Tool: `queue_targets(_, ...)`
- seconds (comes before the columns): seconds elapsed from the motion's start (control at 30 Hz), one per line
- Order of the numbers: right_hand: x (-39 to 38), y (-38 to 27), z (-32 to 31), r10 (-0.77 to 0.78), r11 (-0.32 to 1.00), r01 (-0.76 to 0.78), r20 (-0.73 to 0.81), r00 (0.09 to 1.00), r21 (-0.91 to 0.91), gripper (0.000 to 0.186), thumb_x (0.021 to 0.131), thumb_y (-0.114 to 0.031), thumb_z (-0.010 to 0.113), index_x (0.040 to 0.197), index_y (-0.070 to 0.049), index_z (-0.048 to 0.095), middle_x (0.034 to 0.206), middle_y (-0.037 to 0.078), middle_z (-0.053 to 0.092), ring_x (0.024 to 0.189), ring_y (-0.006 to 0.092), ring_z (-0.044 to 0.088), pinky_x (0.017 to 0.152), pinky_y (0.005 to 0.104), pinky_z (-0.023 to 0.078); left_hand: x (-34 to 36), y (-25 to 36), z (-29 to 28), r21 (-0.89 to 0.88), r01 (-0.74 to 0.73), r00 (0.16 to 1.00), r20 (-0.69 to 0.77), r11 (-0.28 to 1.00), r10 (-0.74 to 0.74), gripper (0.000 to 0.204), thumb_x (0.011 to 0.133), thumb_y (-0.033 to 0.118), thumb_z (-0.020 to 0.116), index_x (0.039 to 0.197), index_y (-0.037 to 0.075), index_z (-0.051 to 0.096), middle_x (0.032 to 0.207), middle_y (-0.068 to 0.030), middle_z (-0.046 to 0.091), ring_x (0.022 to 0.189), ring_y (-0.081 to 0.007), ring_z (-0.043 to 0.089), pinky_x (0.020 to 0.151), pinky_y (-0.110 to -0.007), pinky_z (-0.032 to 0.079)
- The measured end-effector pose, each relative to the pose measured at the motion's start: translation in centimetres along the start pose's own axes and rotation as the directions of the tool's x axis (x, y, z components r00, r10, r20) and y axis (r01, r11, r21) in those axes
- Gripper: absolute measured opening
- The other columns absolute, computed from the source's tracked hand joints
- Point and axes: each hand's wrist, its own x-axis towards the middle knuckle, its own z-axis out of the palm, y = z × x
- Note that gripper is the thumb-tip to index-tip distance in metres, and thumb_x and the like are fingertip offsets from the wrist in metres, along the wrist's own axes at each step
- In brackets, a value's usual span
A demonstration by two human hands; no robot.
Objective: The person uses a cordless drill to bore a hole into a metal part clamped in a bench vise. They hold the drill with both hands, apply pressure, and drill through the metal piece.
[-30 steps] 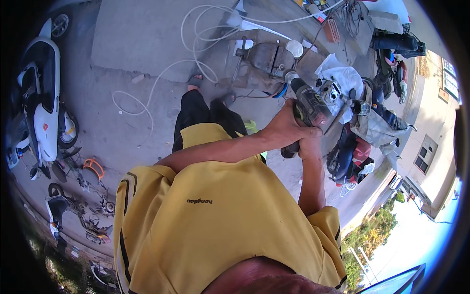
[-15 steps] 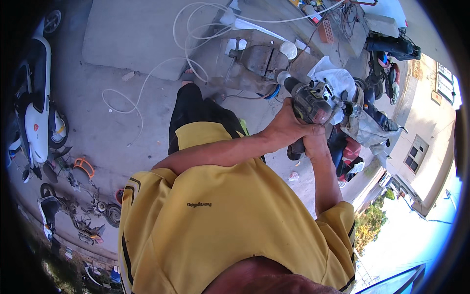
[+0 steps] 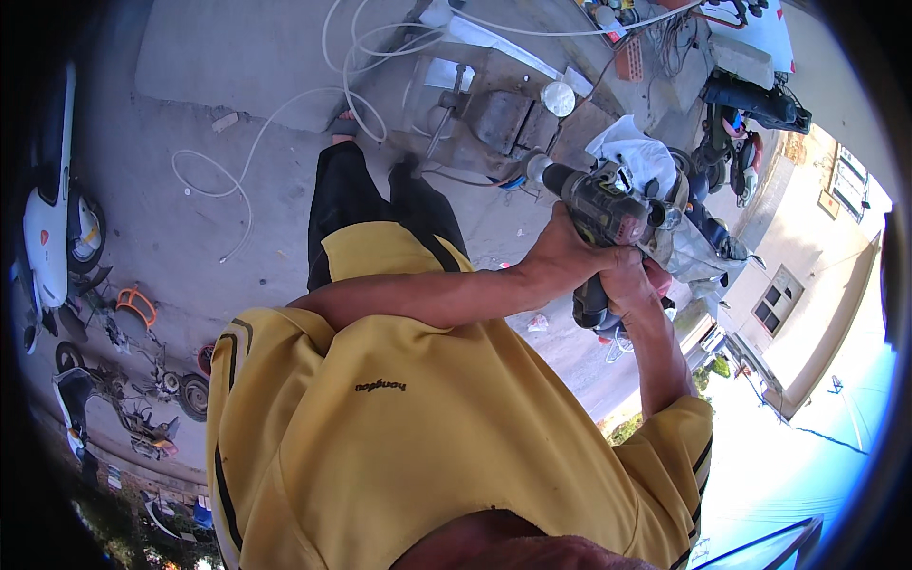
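Both hands hold a dark cordless drill [image 3: 608,211] with a pale, rounded piece [image 3: 537,169] at its front end. My left hand [image 3: 562,255] presses against the rear and side of the drill body, its fingers partly hidden. My right hand [image 3: 629,283] wraps the grip, and the dark base [image 3: 591,304] shows below it. The drill's front end points toward a worn bench vise [image 3: 499,119], close to its near right side. Whether tip and vise touch, I cannot tell. A round pale lid or can [image 3: 559,98] sits beside the vise.
A white hose [image 3: 237,180] loops over the concrete floor at the left. White sheeting [image 3: 632,157] and a grey cover [image 3: 703,249] lie just beyond the drill. A red brick [image 3: 630,59] and cables are at the back. Scooters [image 3: 47,247] and motorcycle parts [image 3: 142,380] stand far left.
The view has shifted, so the surroundings sit farther left. The drill tip appears slightly lower and nearer to me against the vise. Both hands keep their hold on the drill.
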Motion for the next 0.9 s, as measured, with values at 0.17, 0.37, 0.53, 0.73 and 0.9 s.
queue_targets(0.17, 0.7, -0.8, -1.6, 0.048, 0.995, -0.043, 0.045, 0.998, -0.088, 0.035, 0.090, -0.009, 0.061, 0.125, -0.004, 0.059, 0.110, 0.005, 0.064, 0.099, 0.0136, 0.059, 0.087, 0.0310, 0.050, 0.6, 0.1, 0.9, -0.049, -0.059, 0.997, -0.050, 0.997, 0.057, 0.094, 0.066, 0.030, 0.091, 0.131, -0.004, 0.033, 0.122, -0.0134, 0.055, 0.114, -0.0184, 0.053, 0.101, -0.032, 0.044)
queue_targets(0.37, 1.7, -1.4, -1.9, -0.107, 0.994, 0.101, 0.168, 0.980, 0.045, 0.044, 0.089, -0.005, 0.062, 0.132, -0.003, 0.054, 0.119, 0.007, 0.062, 0.104, 0.0150, 0.058, 0.093, 0.0312, 0.048, 1.1, -0.4, 1.8, -0.124, -0.135, 0.989, -0.080, 0.983, 0.126, 0.095, 0.067, 0.029, 0.091, 0.132, -0.004, 0.029, 0.122, -0.0136, 0.054, 0.114, -0.0191, 0.053, 0.101, -0.032, 0.044)
queue_targets(0.53, 1.9, -1.5, -3.0, -0.128, 0.987, 0.144, 0.196, 0.972, -0.068, 0.045, 0.089, -0.003, 0.063, 0.133, -0.003, 0.053, 0.120, 0.008, 0.062, 0.105, 0.0148, 0.058, 0.093, 0.0312, 0.048, 1.0, 0.1, 2.1, -0.190, -0.131, 0.990, -0.073, 0.973, 0.119, 0.096, 0.067, 0.029, 0.090, 0.131, -0.004, 0.026, 0.123, -0.0143, 0.051, 0.114, -0.0204, 0.051, 0.100, -0.033, 0.044)
queue_targets(0.73, 2.1, -2.1, -3.6, -0.091, 0.985, 0.120, 0.213, 0.973, -0.124, 0.045, 0.089, -0.003, 0.064, 0.132, -0.002, 0.053, 0.117, 0.008, 0.064, 0.104, 0.0150, 0.059, 0.092, 0.0313, 0.048, 1.0, 1.3, 2.2, -0.246, -0.139, 0.990, -0.069, 0.959, 0.126, 0.095, 0.068, 0.027, 0.091, 0.131, -0.004, 0.027, 0.120, -0.0131, 0.054, 0.112, -0.0190, 0.054, 0.099, -0.032, 0.045)
queue_targets(0.9, 2.0, -1.6, -4.1, -0.095, 0.977, 0.131, 0.210, 0.973, -0.166, 0.044, 0.089, -0.003, 0.063, 0.132, -0.002, 0.053, 0.118, 0.009, 0.064, 0.105, 0.0155, 0.059, 0.092, 0.0314, 0.048, 1.2, 0.3, 2.4, -0.250, -0.140, 0.989, -0.072, 0.958, 0.126, 0.094, 0.068, 0.024, 0.091, 0.131, -0.004, 0.027, 0.120, -0.0127, 0.054, 0.112, -0.0198, 0.055, 0.100, -0.033, 0.045)
